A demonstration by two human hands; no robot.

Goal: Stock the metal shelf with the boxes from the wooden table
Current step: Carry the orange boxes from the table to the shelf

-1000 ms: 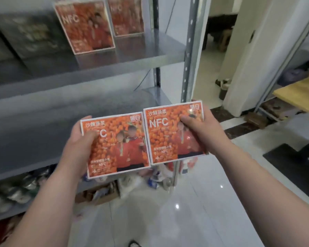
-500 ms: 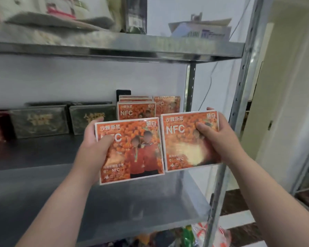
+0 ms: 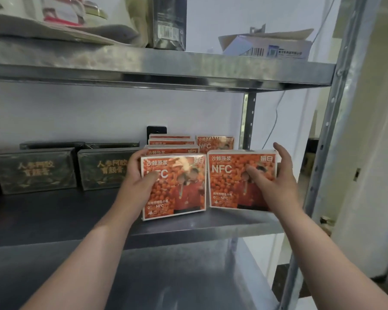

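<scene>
Both hands pinching one orange box each — left hand [image 3: 136, 178] on left box [image 3: 174, 186], right hand [image 3: 272, 179] on right box [image 3: 233, 177]; I'd seat bases flat on shelf [image 3: 76, 218], push toward 12 o'clock against the stocked row [image 3: 214, 143].

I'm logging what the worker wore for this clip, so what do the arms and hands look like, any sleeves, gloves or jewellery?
Both forearms are bare as far as the frame shows: no sleeves in view. The left hand and right hand wear no gloves. No watch, bracelet or ring shows on either, though the picture is a little soft. Nails look short and unpainted where they show.
</scene>
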